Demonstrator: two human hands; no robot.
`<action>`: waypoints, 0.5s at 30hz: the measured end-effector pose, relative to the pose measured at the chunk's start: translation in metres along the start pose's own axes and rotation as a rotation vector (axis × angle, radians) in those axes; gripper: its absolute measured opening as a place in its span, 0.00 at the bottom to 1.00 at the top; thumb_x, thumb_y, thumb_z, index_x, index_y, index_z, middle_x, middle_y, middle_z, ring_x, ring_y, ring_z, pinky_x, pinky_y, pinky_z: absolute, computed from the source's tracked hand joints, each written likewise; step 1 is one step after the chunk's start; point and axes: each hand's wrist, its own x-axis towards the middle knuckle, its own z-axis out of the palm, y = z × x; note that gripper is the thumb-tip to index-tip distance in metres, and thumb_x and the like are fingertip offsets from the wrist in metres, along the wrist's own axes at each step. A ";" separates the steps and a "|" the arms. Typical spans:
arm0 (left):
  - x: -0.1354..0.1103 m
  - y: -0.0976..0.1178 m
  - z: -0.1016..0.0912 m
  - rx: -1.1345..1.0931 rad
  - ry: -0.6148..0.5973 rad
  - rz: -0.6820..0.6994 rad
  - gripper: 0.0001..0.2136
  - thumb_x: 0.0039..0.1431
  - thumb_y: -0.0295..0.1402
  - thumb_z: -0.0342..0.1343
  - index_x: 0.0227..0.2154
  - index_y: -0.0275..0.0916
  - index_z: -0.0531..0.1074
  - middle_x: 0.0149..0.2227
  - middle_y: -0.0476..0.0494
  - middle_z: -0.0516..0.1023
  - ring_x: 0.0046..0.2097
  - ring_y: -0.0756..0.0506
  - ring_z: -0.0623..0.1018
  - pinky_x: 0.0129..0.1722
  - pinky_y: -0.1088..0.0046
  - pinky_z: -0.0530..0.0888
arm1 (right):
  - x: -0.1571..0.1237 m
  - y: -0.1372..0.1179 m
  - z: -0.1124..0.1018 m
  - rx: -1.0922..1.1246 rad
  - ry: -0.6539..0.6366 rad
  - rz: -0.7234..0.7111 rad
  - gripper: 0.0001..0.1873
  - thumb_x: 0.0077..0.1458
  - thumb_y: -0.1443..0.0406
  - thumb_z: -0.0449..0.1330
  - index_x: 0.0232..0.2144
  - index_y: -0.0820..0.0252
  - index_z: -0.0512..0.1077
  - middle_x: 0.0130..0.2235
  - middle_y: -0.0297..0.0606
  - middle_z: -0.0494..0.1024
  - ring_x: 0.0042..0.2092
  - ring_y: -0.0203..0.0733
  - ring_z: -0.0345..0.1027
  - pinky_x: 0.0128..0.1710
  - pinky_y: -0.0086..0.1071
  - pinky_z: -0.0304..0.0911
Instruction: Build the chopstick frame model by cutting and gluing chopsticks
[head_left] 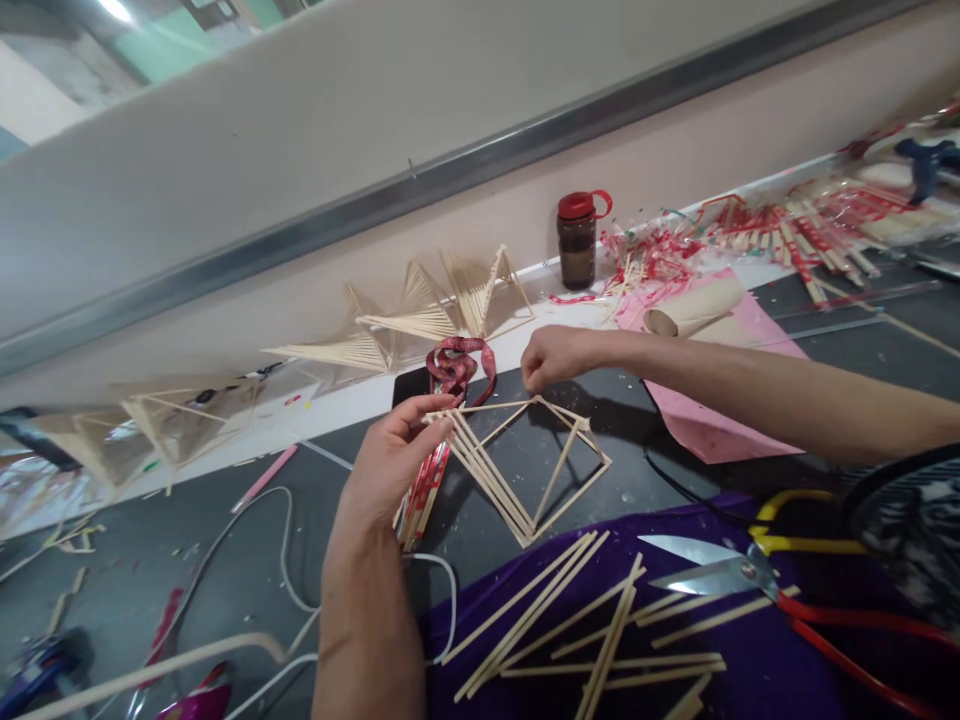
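A frame of thin wooden sticks that look like chopsticks (pixel 491 475) stands on the dark table before me, with several sticks side by side along its left side. My left hand (pixel 390 450) pinches its upper left corner between thumb and fingers. Just above the frame's top corner is my right hand (pixel 555 357), curled closed; whatever its fingers hold is hidden. Red-patterned wrapped chopsticks (pixel 424 490) lie under my left hand. Behind the frame is a coiled red patterned strap (pixel 457 365) beside a dark phone-like object (pixel 411 388).
Loose sticks (pixel 600 625) and large open scissors (pixel 742 570) lie on purple cloth (pixel 480 600) in front. Similar stick structures (pixel 420 310) line the wall. A red-lidded bottle (pixel 577 240), cardboard tube (pixel 694 305) and pink sheet (pixel 697 420) sit behind. White cable (pixel 289 540) crosses the left.
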 end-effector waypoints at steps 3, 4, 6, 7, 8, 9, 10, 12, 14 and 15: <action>-0.001 0.002 0.002 0.008 0.013 -0.017 0.22 0.45 0.40 0.61 0.44 0.37 0.72 0.34 0.41 0.78 0.36 0.43 0.77 0.37 0.68 0.72 | -0.003 -0.016 0.007 0.028 -0.087 -0.221 0.08 0.45 0.68 0.59 0.30 0.62 0.77 0.30 0.34 0.76 0.31 0.33 0.66 0.30 0.25 0.55; -0.001 0.002 0.002 0.013 0.021 -0.021 0.23 0.45 0.40 0.62 0.44 0.37 0.72 0.33 0.41 0.78 0.36 0.43 0.77 0.37 0.67 0.72 | -0.003 -0.020 0.009 -0.014 -0.063 -0.290 0.07 0.45 0.68 0.59 0.29 0.62 0.77 0.32 0.35 0.76 0.33 0.34 0.66 0.32 0.26 0.55; 0.000 0.002 0.003 0.021 0.033 -0.032 0.23 0.44 0.41 0.62 0.44 0.37 0.72 0.33 0.41 0.78 0.36 0.43 0.77 0.36 0.67 0.72 | -0.006 -0.024 0.009 -0.156 0.040 -0.425 0.06 0.47 0.66 0.60 0.28 0.62 0.76 0.36 0.37 0.74 0.37 0.37 0.65 0.33 0.28 0.56; 0.000 0.002 0.003 0.020 0.033 -0.038 0.23 0.44 0.41 0.62 0.44 0.37 0.72 0.33 0.41 0.78 0.36 0.43 0.77 0.36 0.68 0.72 | -0.007 -0.025 0.010 -0.247 0.105 -0.485 0.08 0.49 0.64 0.59 0.30 0.61 0.75 0.38 0.38 0.73 0.38 0.38 0.65 0.32 0.29 0.56; 0.000 0.001 0.003 0.015 0.030 -0.043 0.22 0.44 0.41 0.62 0.44 0.38 0.72 0.33 0.42 0.79 0.36 0.43 0.77 0.36 0.68 0.72 | -0.009 -0.025 0.010 -0.343 0.166 -0.543 0.10 0.51 0.63 0.57 0.35 0.61 0.74 0.40 0.40 0.72 0.39 0.39 0.64 0.31 0.30 0.56; 0.001 0.001 0.003 0.008 0.024 -0.043 0.22 0.44 0.41 0.62 0.43 0.38 0.72 0.33 0.43 0.79 0.36 0.43 0.77 0.36 0.69 0.72 | -0.009 -0.025 0.010 -0.441 0.215 -0.599 0.13 0.54 0.63 0.55 0.41 0.60 0.71 0.41 0.41 0.70 0.38 0.40 0.63 0.29 0.30 0.55; 0.001 0.000 0.002 0.003 0.018 -0.040 0.21 0.45 0.40 0.62 0.43 0.39 0.72 0.33 0.43 0.79 0.36 0.44 0.77 0.37 0.69 0.72 | -0.009 -0.024 0.011 -0.540 0.254 -0.658 0.16 0.56 0.65 0.52 0.47 0.58 0.67 0.41 0.41 0.69 0.37 0.40 0.63 0.27 0.30 0.55; 0.002 -0.001 0.001 0.005 0.006 -0.040 0.20 0.46 0.39 0.61 0.43 0.40 0.72 0.34 0.44 0.79 0.35 0.45 0.77 0.36 0.71 0.71 | -0.006 -0.020 0.013 -0.714 0.293 -0.785 0.22 0.59 0.70 0.45 0.55 0.56 0.56 0.41 0.41 0.69 0.36 0.39 0.63 0.26 0.30 0.55; 0.002 -0.001 0.000 0.013 -0.004 -0.050 0.19 0.47 0.39 0.61 0.44 0.40 0.72 0.34 0.43 0.79 0.35 0.45 0.77 0.36 0.71 0.71 | -0.001 -0.017 0.014 -0.825 0.304 -0.879 0.23 0.60 0.73 0.41 0.57 0.57 0.52 0.39 0.41 0.69 0.35 0.39 0.63 0.26 0.31 0.56; 0.002 -0.001 0.000 0.012 -0.010 -0.056 0.19 0.48 0.38 0.60 0.44 0.40 0.71 0.35 0.43 0.79 0.35 0.45 0.77 0.36 0.71 0.71 | 0.002 -0.015 0.015 -0.859 0.309 -0.903 0.23 0.60 0.73 0.40 0.57 0.57 0.51 0.39 0.41 0.68 0.35 0.39 0.63 0.26 0.31 0.56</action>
